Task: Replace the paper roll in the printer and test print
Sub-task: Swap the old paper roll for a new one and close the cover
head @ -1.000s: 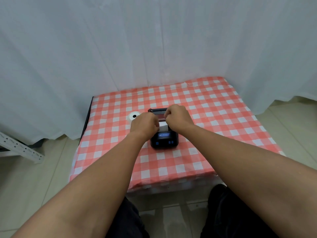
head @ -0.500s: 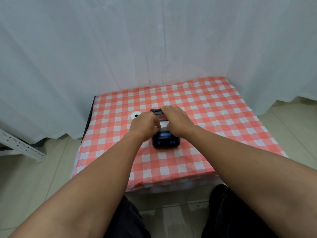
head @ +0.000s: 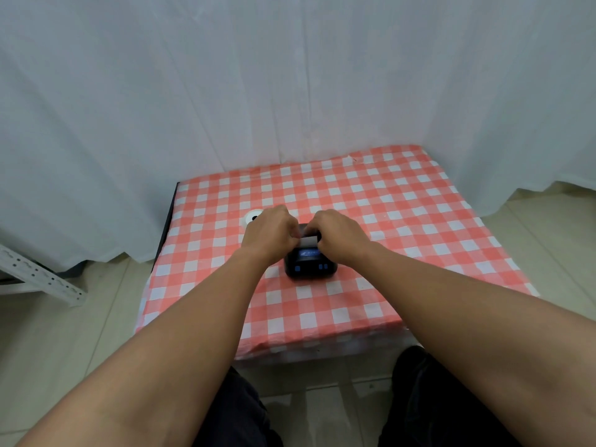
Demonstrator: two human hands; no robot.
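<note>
Our left hand point(head: 269, 232) and right hand point(head: 340, 233) curled, both pinching the white paper strip point(head: 309, 242) atop the black printer point(head: 310, 261), checked counter point(head: 403, 221) beneath, spare roll point(head: 251, 217) just beyond our left hand, white curtain point(head: 290, 75) behind, tiled floor point(head: 64, 333) around

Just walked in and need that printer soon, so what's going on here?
A person has both hands on the small black printer on the checked tablecloth. The left hand and right hand pinch a white paper strip sticking out of its top. The screen is lit. A white paper roll lies on the cloth just behind the left hand.
</note>
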